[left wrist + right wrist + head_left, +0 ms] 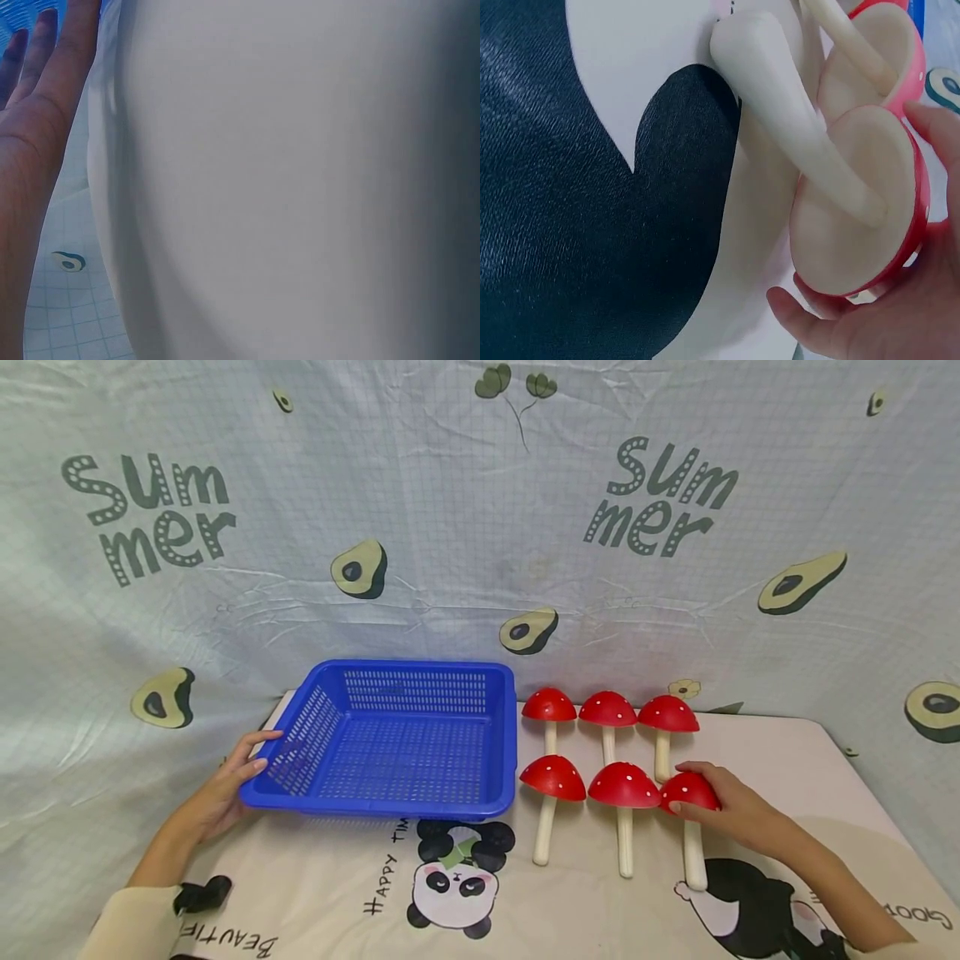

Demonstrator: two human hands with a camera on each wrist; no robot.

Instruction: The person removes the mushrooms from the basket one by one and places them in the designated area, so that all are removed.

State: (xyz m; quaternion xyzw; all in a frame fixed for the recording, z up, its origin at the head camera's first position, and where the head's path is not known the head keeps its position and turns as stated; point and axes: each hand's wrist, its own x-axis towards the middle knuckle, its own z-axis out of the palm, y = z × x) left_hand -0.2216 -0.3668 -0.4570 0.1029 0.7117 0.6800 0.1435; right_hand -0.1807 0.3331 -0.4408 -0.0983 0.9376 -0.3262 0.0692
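Note:
A blue plastic basket (420,808) with slatted walls stands left of centre in the head view. My left hand (222,789) touches its left rim with fingers extended; in the left wrist view the fingers (46,56) look fairly straight against the blue mesh. To the basket's right lie several toy mushrooms in two rows, with red white-dotted caps and cream stems. My right hand (738,810) grips the cap of the front-right mushroom (695,852) between thumb and fingers. The right wrist view shows this mushroom's pale underside (847,240), close beside the neighbouring mushroom (885,52).
A cream table cover (330,877) printed with pandas and lettering lies underneath. Directly behind the basket and mushrooms hangs a pale curtain (442,527) with avocado prints. A small black object (202,894) is by the left sleeve.

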